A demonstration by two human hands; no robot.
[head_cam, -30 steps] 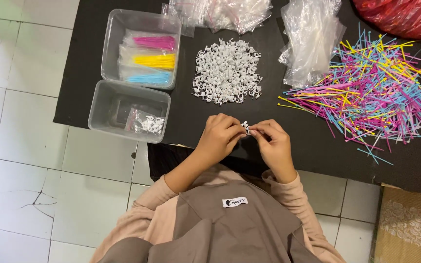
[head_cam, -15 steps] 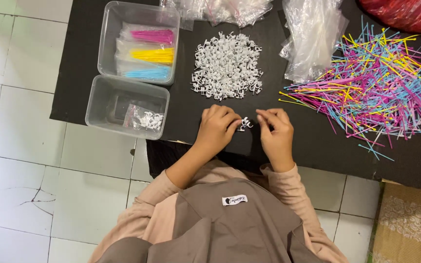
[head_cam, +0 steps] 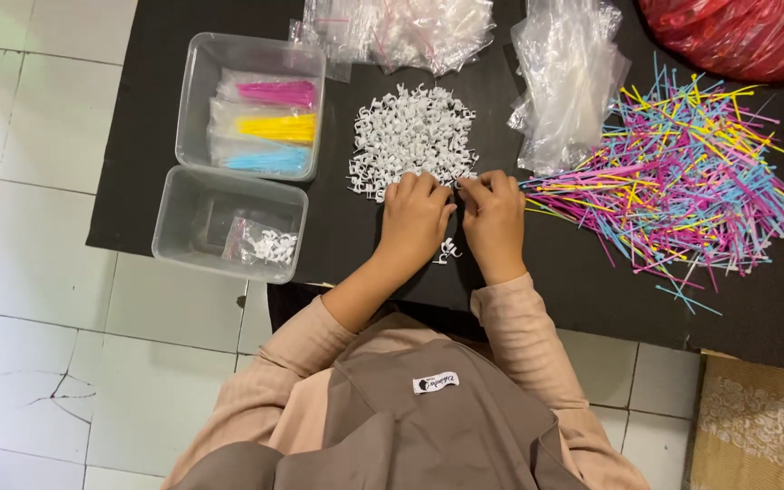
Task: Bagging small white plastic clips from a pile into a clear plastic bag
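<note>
Black tabletop point(head_cam: 537, 299) below: both hands at the near edge of the white clip pile point(head_cam: 410, 136), left hand point(head_cam: 415, 218) and right hand point(head_cam: 494, 218) curled, fingertips picking; whether either holds anything, can't tell.

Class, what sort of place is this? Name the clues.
Probably a home sorting or packing spot on the floor: a black mat on white tiles, a white clip pile, loose coloured ties, clear tubs.
</note>
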